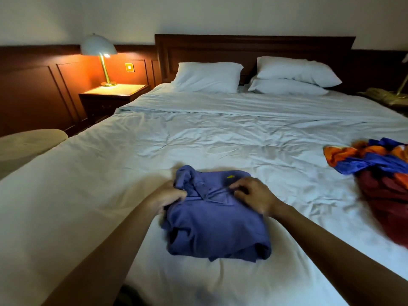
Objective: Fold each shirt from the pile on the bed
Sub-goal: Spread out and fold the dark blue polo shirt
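Observation:
A blue polo shirt (212, 226) with a small yellow logo lies folded into a compact rectangle near the front of the white bed (198, 138). My left hand (165, 198) grips the shirt's left edge by the collar. My right hand (254, 194) pinches the collar fabric on the right side with curled fingers. At the right edge of the bed lies a loose pile of shirts (375, 173): an orange and blue one on top of a dark red one.
Three white pillows (207, 77) lean against the dark wooden headboard (254, 46). A lit lamp (99, 51) stands on a nightstand (114, 93) to the left. A pale round stool (28, 144) sits beside the bed's left edge.

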